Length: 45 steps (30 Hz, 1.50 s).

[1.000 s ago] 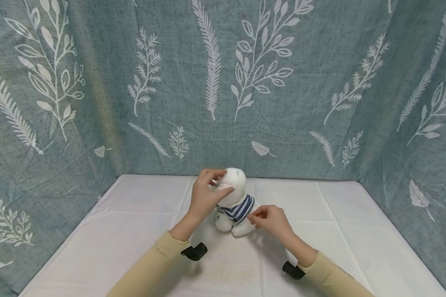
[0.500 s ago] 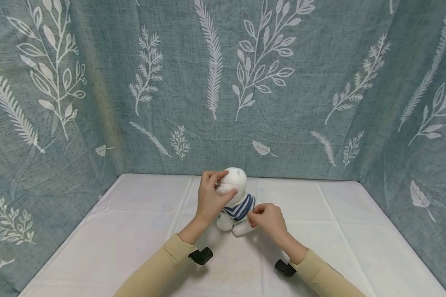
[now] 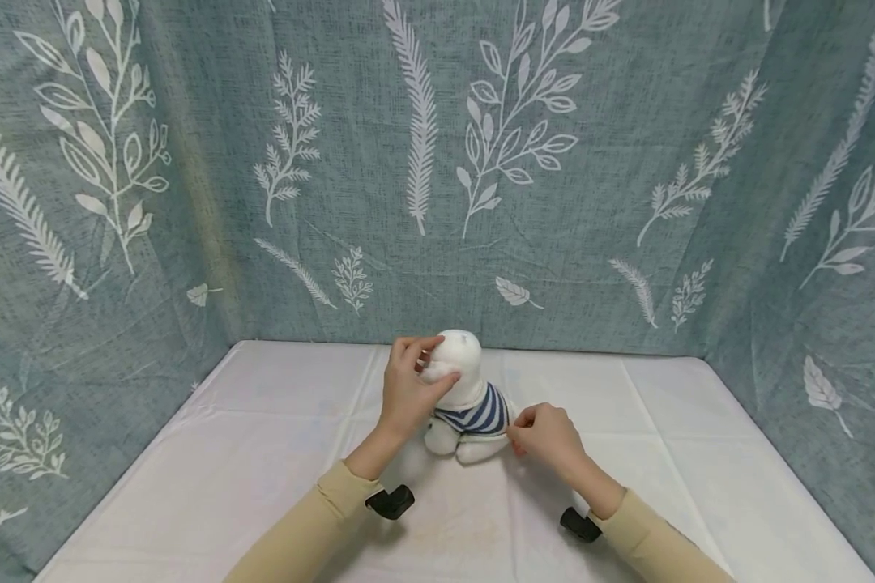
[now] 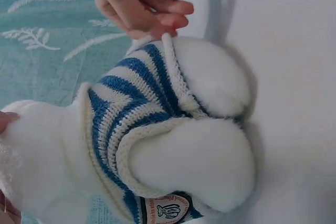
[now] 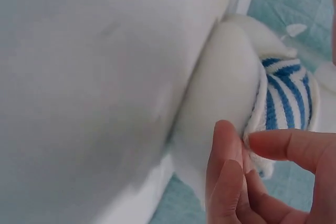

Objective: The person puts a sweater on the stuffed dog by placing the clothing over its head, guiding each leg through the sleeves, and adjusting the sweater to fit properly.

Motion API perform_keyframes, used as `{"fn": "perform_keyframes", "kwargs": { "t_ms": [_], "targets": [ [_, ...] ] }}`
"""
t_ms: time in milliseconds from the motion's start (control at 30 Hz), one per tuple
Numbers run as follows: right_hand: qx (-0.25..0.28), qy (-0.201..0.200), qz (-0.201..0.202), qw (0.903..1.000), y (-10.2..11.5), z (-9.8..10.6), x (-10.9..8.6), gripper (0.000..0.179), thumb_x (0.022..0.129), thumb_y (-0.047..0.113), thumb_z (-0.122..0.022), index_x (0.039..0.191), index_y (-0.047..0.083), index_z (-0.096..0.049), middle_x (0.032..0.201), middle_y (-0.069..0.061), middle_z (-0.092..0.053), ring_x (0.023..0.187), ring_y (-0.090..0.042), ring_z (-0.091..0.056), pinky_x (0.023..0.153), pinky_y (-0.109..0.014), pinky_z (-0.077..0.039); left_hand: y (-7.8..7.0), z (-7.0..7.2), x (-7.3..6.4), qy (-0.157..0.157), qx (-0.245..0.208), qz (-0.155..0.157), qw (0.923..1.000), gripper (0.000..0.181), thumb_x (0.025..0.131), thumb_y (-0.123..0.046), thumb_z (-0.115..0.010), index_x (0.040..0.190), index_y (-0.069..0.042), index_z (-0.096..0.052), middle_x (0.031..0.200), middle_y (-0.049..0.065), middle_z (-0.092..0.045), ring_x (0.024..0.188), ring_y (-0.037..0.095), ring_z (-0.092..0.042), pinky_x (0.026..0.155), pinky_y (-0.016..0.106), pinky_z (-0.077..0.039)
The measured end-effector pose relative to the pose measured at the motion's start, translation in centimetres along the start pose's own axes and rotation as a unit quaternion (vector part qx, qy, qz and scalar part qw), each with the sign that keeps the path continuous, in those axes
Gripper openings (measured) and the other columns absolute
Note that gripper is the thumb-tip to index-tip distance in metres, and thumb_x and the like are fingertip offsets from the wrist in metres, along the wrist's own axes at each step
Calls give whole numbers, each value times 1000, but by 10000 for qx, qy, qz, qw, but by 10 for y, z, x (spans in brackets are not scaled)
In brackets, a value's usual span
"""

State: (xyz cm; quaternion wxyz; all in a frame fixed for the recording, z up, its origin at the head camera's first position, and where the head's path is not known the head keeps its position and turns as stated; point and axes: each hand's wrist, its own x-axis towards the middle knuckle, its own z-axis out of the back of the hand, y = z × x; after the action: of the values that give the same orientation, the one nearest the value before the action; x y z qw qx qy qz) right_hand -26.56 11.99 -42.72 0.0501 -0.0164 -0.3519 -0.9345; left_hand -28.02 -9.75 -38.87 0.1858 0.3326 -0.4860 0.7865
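A white plush toy (image 3: 461,356) sits on the white cloth, dressed in a blue-and-white striped knitted sweater (image 4: 131,85). My left hand (image 3: 408,393) grips the toy's head from the left, fingers on the far side and thumb on the near side. At the toy's right flank, my right hand (image 3: 550,439) pinches the sweater's cream hem (image 4: 173,66) between thumb and fingers and draws it outward. One rounded white leg (image 4: 178,156) comes through a ribbed opening. Below it shows a patch (image 4: 169,209) with lettering. The toy's face is hidden.
A white cloth (image 3: 321,486) covers the table, creased in places. Blue-green curtains (image 3: 364,162) with white leaf prints enclose the back and both sides. Black wrist mounts (image 3: 391,503) sit at the sleeve cuffs.
My right hand first shifts slightly left, then pulls back right with the hem, and more of the striped sweater spreads over the toy's side. My left hand stays on the head, moving slightly.
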Motion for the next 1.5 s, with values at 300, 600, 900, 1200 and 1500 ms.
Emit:
{"fn": "perform_keyframes", "kwargs": {
  "t_ms": [300, 600, 900, 1200, 1500],
  "targets": [
    [-335, -659, 513, 9959, 11, 9, 19, 9, 79, 21, -67, 73, 14, -68, 63, 4, -63, 52, -10, -55, 50, -26, -43, -1, 4, 1, 51, -70, 174, 9998, 50, 73, -10, -82, 119, -7, -63, 106, 13, -49, 85, 21, -51, 73, 32, -43],
    [-581, 245, 1170, 9911, 11, 26, 52, 14, 86, 21, -67, 85, 8, -73, 79, -2, -70, 73, -15, -63, 66, -32, -51, -4, 2, 2, 61, -120, 141, 9998, 50, 72, -9, -82, 118, -6, -63, 105, 13, -49, 84, 21, -51, 72, 34, -43],
    [-871, 952, -310, 9912, 11, 35, 61, 22, 80, 18, -64, 60, 10, -66, 57, 1, -58, 54, -12, -50, 52, -24, -43, -4, 3, 3, 125, 8, 142, 9998, 50, 72, -10, -82, 119, -7, -63, 104, 13, -49, 84, 21, -51, 72, 32, -43],
    [-428, 1586, -122, 9863, 7, 39, 81, 15, 85, 21, -67, 87, 8, -74, 70, -2, -68, 68, -13, -63, 62, -26, -52, -1, 4, 2, 103, -50, 211, 9997, 49, 72, -10, -82, 118, -8, -64, 103, 12, -49, 83, 20, -49, 71, 29, -41],
    [26, 2514, 75, 9679, 18, 45, 108, 21, 87, 20, -66, 104, 9, -72, 88, -4, -71, 82, -16, -66, 74, -31, -55, 0, 2, 0, 141, -91, 247, 9996, 50, 74, -10, -81, 120, -9, -63, 103, 12, -48, 82, 19, -48, 71, 29, -40]
  ]
}}
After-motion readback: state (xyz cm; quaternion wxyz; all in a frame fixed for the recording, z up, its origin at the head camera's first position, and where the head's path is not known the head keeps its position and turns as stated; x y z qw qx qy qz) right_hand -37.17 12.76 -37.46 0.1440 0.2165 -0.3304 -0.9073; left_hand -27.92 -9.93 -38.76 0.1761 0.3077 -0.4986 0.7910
